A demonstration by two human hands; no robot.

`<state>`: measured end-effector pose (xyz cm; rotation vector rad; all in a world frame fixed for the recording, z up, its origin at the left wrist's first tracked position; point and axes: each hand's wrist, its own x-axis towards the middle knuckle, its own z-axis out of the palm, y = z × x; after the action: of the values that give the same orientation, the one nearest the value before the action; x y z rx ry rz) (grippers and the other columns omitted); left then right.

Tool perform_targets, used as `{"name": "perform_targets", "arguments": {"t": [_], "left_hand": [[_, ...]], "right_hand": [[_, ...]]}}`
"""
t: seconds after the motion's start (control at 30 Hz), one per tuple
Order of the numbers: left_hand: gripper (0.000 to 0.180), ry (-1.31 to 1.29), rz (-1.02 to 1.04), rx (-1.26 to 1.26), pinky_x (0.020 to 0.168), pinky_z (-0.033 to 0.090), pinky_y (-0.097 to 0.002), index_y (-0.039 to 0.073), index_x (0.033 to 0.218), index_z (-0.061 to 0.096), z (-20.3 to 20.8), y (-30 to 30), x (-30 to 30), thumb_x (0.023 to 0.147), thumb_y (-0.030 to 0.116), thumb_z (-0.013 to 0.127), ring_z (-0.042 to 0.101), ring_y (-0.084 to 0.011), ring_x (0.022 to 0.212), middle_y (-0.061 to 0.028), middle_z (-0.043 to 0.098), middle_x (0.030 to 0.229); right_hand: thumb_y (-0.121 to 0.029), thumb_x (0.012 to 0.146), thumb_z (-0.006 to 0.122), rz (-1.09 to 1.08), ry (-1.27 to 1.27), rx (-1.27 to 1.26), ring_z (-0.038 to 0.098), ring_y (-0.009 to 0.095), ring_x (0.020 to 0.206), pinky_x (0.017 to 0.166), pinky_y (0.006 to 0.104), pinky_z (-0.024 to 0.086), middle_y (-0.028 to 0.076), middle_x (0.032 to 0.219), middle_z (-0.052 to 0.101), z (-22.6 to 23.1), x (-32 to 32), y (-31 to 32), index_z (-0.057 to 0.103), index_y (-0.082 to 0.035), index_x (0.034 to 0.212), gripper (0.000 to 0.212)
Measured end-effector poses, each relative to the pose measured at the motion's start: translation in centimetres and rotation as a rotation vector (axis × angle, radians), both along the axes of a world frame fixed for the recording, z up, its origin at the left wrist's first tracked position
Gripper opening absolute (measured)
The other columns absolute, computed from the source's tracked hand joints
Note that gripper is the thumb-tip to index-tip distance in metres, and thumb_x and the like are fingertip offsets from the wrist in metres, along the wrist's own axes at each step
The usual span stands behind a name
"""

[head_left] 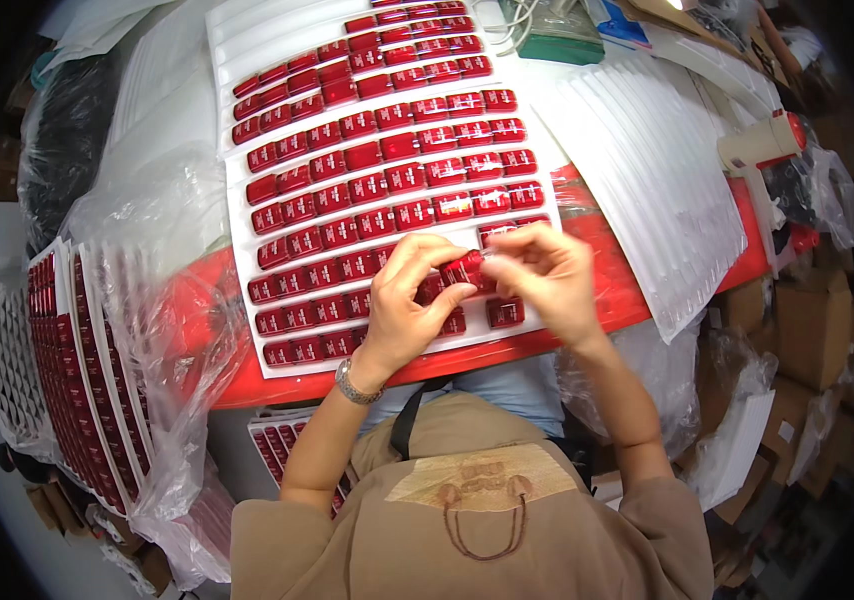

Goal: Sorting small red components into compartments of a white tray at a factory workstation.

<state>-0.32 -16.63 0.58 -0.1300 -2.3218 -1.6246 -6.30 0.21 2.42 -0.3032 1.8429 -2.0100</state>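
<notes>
My left hand pinches a small glossy red block-shaped piece with white print between thumb and fingers. At that piece's right end, my right hand is closed in a pinch; whatever its fingertips hold is too small to make out. Both hands are over the near right part of a white tray filled with rows of similar red pieces. One such red piece lies just below my right fingers. Part of the near rows is hidden by my hands.
Under the tray is a red table surface. White ribbed sheets lie to the right, with a beige and red handheld device beyond. Filled trays in clear plastic stand at the left; cardboard boxes are at the right.
</notes>
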Motion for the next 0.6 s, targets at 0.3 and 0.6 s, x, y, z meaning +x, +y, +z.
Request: {"name": "perform_targets", "arguments": {"t": [0.3,0.6], "left_hand": [[0.028,0.030,-0.035,-0.532,0.075,0.043,-0.0370,0.001,0.094,0.063,-1.5,-0.3,-2.6,0.069,0.007,0.071,0.053,-0.0260,0.086,-0.0097,0.057,0.092],[0.029,-0.036,0.151,-0.644,0.074,0.039,-0.0346,0.002,0.093,0.066,-1.1,-4.7,0.7,0.068,0.012,0.074,0.051,-0.0215,0.086,-0.0038,0.057,0.090]], "right_hand": [[-0.009,0.083,0.060,-0.371,1.054,1.401,0.060,0.028,0.081,0.072,0.0358,0.047,0.012,0.091,0.061,0.9,-8.2,15.0,0.061,-0.002,0.107,0.024],[-0.002,0.085,0.058,-0.543,0.372,0.500,0.063,0.017,0.074,0.064,0.0271,0.049,0.009,0.087,0.065,-0.5,-6.3,13.0,0.063,0.002,0.102,0.018]]}}
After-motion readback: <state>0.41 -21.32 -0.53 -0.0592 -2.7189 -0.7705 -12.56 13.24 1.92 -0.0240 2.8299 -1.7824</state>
